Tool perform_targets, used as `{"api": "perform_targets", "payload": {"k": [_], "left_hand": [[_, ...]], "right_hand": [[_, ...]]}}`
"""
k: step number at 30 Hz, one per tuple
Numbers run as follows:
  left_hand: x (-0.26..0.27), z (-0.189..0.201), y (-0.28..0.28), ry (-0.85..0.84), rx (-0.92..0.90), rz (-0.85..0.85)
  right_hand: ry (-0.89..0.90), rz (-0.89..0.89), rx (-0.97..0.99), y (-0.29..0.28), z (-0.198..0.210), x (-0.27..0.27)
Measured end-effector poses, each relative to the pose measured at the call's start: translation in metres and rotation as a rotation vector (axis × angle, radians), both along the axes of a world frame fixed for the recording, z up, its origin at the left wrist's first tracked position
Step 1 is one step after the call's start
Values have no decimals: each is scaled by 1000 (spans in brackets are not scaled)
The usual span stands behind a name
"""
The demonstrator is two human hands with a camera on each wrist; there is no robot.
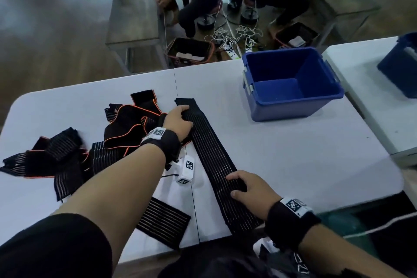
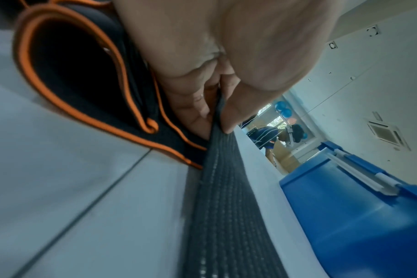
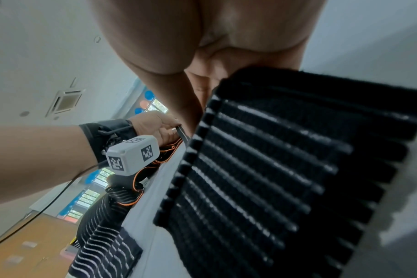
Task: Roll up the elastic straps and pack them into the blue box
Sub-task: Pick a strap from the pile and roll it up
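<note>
While one long strap (image 1: 212,156) lies flat across the counter (image 1: 293,153), our left hand (image 1: 178,122) pinches its far end — our right hand (image 1: 248,189) grips the near part. Blue box (image 1: 291,83) stands beyond; more straps (image 1: 74,153) are heaped left.

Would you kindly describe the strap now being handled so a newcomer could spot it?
On the white table, left of the blue box, one long strap lies stretched flat. Both hands grip it; unlike the tangled pile, it has no orange edging.

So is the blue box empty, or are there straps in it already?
Empty, as far as it shows: the head view looks into the blue box and only its bare blue floor and walls appear, with no strap inside.
</note>
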State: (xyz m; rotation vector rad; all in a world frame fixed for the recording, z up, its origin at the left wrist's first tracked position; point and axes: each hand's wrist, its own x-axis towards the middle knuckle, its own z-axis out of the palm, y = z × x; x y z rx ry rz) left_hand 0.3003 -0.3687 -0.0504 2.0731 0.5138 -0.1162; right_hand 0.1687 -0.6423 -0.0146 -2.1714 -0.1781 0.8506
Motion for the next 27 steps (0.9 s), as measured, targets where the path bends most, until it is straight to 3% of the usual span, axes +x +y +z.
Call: {"api": "perform_targets", "payload": {"k": [7,17,23,27], "left_hand": [[38,31,-9,-90,148,-118],[103,29,-20,29,248,-217],[71,34,-16,71,486,-197],[22,35,-15,167,701,-426]], "right_hand": [[48,-67,3,-11,0,3],[-52,-79,-147,-13,0,-4],[-116,-60,-254,-10,3,-12],[-157,-47,-297,-8,7,-10]]}}
